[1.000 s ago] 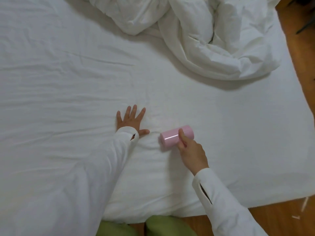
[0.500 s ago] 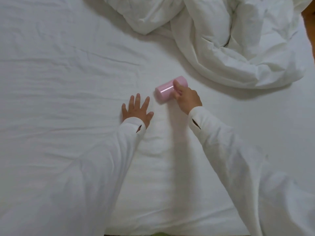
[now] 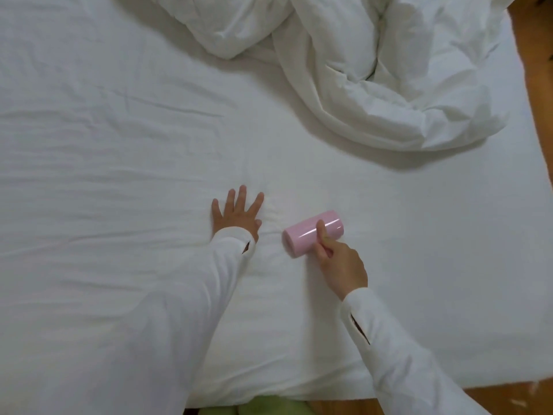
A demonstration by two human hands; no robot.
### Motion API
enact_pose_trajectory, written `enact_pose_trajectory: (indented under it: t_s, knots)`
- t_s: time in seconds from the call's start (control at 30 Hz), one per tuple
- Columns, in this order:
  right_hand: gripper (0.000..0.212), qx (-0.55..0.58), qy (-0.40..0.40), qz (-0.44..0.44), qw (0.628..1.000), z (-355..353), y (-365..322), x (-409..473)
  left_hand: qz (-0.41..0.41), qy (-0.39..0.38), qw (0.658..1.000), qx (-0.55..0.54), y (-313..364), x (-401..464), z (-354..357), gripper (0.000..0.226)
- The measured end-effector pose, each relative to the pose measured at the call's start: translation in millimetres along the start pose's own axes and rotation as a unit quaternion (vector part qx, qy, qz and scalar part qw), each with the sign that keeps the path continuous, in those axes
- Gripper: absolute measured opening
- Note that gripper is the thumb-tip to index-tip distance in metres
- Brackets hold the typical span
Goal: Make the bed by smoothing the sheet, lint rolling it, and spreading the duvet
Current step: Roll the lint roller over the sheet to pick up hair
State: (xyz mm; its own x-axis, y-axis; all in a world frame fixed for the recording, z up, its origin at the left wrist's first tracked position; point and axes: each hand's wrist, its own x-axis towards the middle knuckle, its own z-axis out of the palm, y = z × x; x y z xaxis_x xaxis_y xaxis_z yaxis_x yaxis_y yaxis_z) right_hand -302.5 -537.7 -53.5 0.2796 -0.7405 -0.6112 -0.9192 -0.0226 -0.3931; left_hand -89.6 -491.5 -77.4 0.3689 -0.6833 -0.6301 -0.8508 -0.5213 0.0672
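A white sheet covers the bed and shows creases on its left half. A pink lint roller lies on the sheet near the bed's front. My right hand grips its handle, with the forefinger laid over the roller's drum. My left hand presses flat on the sheet just left of the roller, fingers spread. A white duvet lies bunched in a heap at the far right of the bed.
Wooden floor shows along the bed's right edge and at the front right corner, with small white scraps on it. My green trouser knees touch the front edge of the bed.
My right hand rolled the lint roller away toward the duvet, then pulled it back toward me. My left hand stayed pressed on the sheet.
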Motion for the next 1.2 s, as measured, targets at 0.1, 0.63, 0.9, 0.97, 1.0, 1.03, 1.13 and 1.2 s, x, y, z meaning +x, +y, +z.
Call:
enact_pose_trajectory:
  t_s: [0.1,0.63,0.9,0.97,1.0,1.03,1.13,1.2]
  knots:
    - [0.043,0.019,-0.012,0.022,0.999,-10,8,-20,0.002,-0.036,0.999,0.008,2,-9,-9,0.067]
    - [0.052,0.02,0.022,0.009,1.0,-15,-23,25,0.029,0.035,0.999,-0.005,32,-1,-4,0.061]
    - [0.047,0.078,0.001,0.068,0.995,-3,38,-55,0.116,0.021,0.993,0.03,63,-16,4,0.063]
    - [0.043,0.144,0.054,0.073,0.985,-19,39,-61,0.143,0.027,0.989,0.033,75,-15,-3,0.057]
    - [0.043,0.176,0.087,0.078,0.977,-29,39,-61,0.159,0.033,0.986,0.033,82,-12,-8,0.056]
    - [0.044,0.203,0.117,0.085,0.968,-40,38,-57,0.175,0.042,0.983,0.035,89,-7,-11,0.055]
    - [0.049,0.235,0.164,0.099,0.953,-70,37,-19,0.204,0.072,0.975,0.048,116,13,-23,0.056]
    - [0.049,0.222,0.174,0.094,0.955,-86,37,17,0.204,0.087,0.973,0.065,133,28,-30,0.057]
